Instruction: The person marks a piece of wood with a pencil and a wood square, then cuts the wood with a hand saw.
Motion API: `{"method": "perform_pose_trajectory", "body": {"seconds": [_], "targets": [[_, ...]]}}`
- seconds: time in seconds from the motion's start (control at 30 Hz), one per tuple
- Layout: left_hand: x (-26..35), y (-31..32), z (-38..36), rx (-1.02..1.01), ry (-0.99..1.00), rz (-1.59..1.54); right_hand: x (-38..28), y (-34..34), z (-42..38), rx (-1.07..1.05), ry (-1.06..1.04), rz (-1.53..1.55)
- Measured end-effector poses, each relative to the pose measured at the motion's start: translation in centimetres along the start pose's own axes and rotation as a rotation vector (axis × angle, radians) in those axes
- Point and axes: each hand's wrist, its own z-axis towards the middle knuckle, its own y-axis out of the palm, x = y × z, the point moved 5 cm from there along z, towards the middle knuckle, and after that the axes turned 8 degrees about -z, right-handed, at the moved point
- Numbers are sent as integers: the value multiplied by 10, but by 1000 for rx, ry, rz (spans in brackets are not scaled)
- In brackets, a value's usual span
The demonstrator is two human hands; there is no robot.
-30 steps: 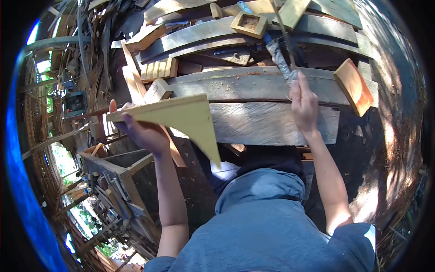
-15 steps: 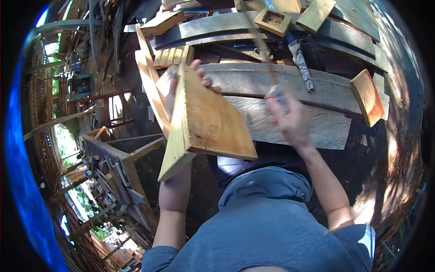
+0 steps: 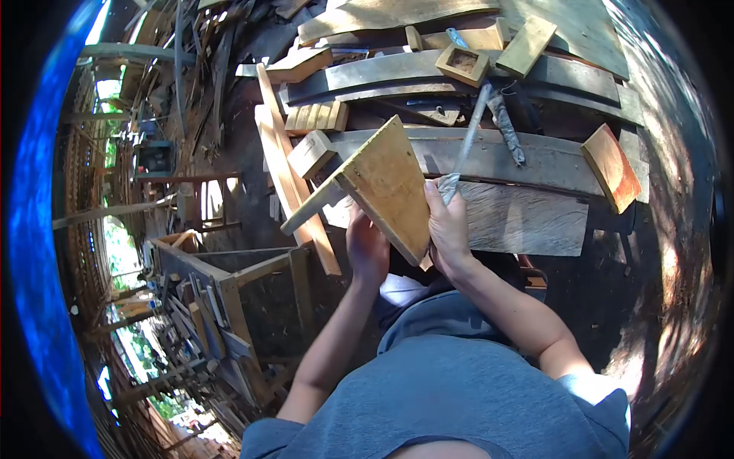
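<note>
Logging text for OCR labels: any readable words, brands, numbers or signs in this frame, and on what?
None readable. The wooden board held by the left hand and right hand shows bare wood only. The tool in the right hand carries no visible marking. The workbench planks and small wooden box are unmarked.

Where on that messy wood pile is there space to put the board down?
The wide grey plank in front is mostly bare, from the right hand toward the orange block. Farther back, among the square frame and stacked offcuts, it is crowded.
</note>
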Motion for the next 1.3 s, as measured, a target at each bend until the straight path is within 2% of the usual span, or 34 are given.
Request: {"method": "perform_pose_trajectory", "body": {"seconds": [0.03, 0.1, 0.17, 0.2, 0.23, 0.3, 0.37, 0.4, 0.43, 0.5, 0.53, 0.57, 0.63, 0.7, 0.77, 0.8, 0.9, 0.97, 1.03, 1.2, 1.27, 1.3], "targets": [[25, 30, -22, -33, -6, -122, 4, -1, 4, 32, -28, -55], [46, 47, -35, -165, 185, -141, 10, 3, 7, 42, -57, -117], [57, 62, -32, 69, 229, 172, 29, 2, 11, 15, -103, -315], [58, 64, -26, 143, 343, 399, 26, 5, 8, -2, -99, -321], [58, 67, -25, 153, 404, 478, 20, 9, 3, -46, -72, -353], [59, 70, -28, 180, 400, 420, 17, 3, 4, -67, -51, -388], [59, 68, -34, 188, 412, 476, 21, -2, 13, -262, 34, -454], [61, 67, -38, 207, 440, 540, 9, -4, 11, -320, 52, -581], [63, 67, -40, 206, 436, 538, -1, -10, 12, -316, 53, -583], [67, 68, -40, 230, 409, 636, -25, -17, 18, -330, -207, -1172], [64, 56, -35, 203, 308, 673, -34, -18, 16, -306, -317, -1184], [64, 46, -30, 215, 302, 670, -36, -16, 15, -315, -308, -1191], [54, 42, -12, 20, 181, 556, -59, 0, 5, -237, -725, -1338], [45, 38, 4, 36, 169, 432, -68, 17, -8, -243, -741, -1449], [43, 29, 19, 87, 368, 625, -64, 36, -22, -501, -804, -1758], [49, 42, 15, 123, 354, 613, -63, 39, -30, -523, -922, -1728], [44, 28, 20, 107, 385, 704, -51, 39, -39, -596, -969, -1822], [42, 29, 15, 116, 383, 633, -53, 41, -46, -618, -955, -1830], [41, 32, 10, 112, 342, 689, -55, 42, -48, -623, -900, -1856], [55, 43, 9, 170, 539, 895, -36, 56, 18, -442, -1097, -1774], [56, 40, 20, 133, 384, 820, -34, 62, 27, -392, -1012, -1805], [55, 38, 20, 133, 391, 799, -37, 62, 9, -391, -1026, -1823]]}}
